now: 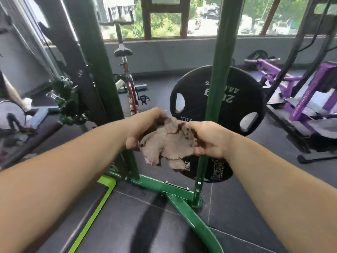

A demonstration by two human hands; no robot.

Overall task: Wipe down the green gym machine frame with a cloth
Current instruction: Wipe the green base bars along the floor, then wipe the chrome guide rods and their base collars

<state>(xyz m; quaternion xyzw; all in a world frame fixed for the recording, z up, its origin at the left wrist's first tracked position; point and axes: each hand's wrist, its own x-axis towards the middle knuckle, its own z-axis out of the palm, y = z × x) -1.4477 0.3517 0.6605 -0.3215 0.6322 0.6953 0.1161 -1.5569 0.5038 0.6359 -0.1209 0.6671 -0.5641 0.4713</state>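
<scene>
A crumpled pale pinkish-grey cloth hangs between my two hands at the middle of the view. My left hand grips its left edge and my right hand grips its right edge. Both hands are held in front of the green gym machine frame, between its two upright posts. The frame's base bar runs along the floor below the cloth, and a curved green leg comes toward me. The cloth touches no part of the frame.
Two black 20 kg weight plates hang behind the right post. A spin bike stands by the window. A purple machine is at the right. A lime-green bar edges a dark pad at lower left.
</scene>
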